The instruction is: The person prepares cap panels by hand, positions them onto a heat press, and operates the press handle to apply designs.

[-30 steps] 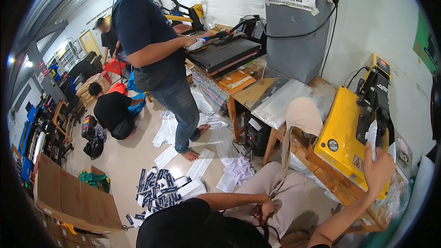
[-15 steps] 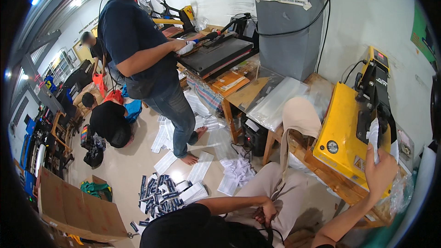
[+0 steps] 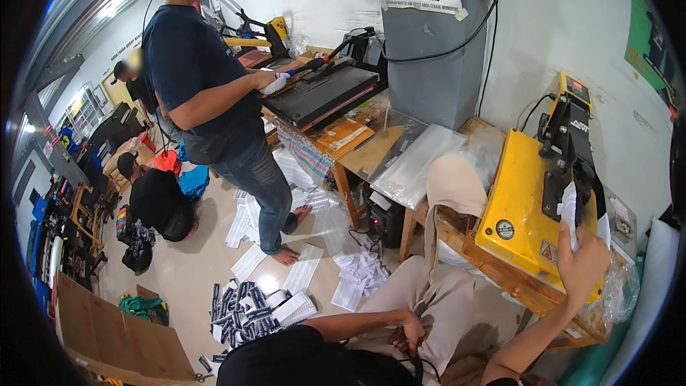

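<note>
At the right, my right hand (image 3: 582, 263) is closed round the white-wrapped handle (image 3: 569, 204) of a yellow heat press (image 3: 525, 204). The press is a broad yellow box with black metal arms, on a wooden table (image 3: 500, 273). My left hand (image 3: 409, 332) rests in my lap on light beige trousers, its fingers curled; what they hold, if anything, is hidden. A black cord hangs just below it. A beige cloth piece (image 3: 457, 187) with a long strap drapes over the table's edge in front of my knees.
A co-worker (image 3: 207, 93) stands at a black heat press (image 3: 321, 93), a gloved hand on its handle. Printed sheets (image 3: 246, 261), dark label strips (image 3: 246, 311) and crumpled white cloth (image 3: 361, 271) lie on the floor. A cardboard box (image 3: 121, 336) stands at the lower left. Another person (image 3: 161, 196) crouches beyond.
The view has turned slightly, so most things sit a little further left. My right hand stays on the press handle and my left hand stays in my lap.
</note>
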Available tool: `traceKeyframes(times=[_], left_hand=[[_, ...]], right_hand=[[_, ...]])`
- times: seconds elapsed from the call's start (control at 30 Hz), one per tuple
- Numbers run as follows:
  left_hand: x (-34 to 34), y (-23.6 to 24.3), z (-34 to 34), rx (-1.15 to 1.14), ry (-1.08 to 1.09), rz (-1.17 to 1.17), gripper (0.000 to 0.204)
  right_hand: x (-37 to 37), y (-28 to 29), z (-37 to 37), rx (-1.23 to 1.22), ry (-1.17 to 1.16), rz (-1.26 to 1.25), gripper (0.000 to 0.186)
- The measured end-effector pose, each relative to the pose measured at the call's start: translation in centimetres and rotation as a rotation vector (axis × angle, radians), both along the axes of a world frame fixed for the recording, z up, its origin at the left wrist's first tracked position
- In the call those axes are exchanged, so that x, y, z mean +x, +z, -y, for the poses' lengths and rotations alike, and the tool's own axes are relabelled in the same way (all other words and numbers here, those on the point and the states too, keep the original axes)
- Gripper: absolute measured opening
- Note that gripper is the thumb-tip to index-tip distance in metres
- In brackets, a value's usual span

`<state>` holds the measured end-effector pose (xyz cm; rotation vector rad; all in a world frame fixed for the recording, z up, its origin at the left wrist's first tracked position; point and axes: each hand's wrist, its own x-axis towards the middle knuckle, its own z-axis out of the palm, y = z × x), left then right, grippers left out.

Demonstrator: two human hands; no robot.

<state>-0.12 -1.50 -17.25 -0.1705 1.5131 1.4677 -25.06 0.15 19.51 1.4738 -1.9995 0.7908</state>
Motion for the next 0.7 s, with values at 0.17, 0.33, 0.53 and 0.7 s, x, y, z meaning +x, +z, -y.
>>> traceKeyframes(times=[0.17,0.33,0.53,0.7], left_hand=[[-0.3,0.5,0.5,-0.019,0.020,0.051,0.048],[0.3,0.4,0.4,-0.016,0.040,0.034,0.048],[0.4,0.2,0.5,-0.005,0.065,0.011,0.047],[0.7,-0.3,0.3,-0.030,0.084,0.025,0.050]], right_hand=[[-0.5,-0.4,0.3,-0.013,-0.005,-0.062,0.052],[-0.3,-0.3,0.0,0.011,-0.015,-0.021,0.053],[-0.4,-0.6,0.1,-0.022,0.007,-0.056,0.054],[-0.5,-0.5,0.1,-0.015,-0.002,-0.058,0.055]])
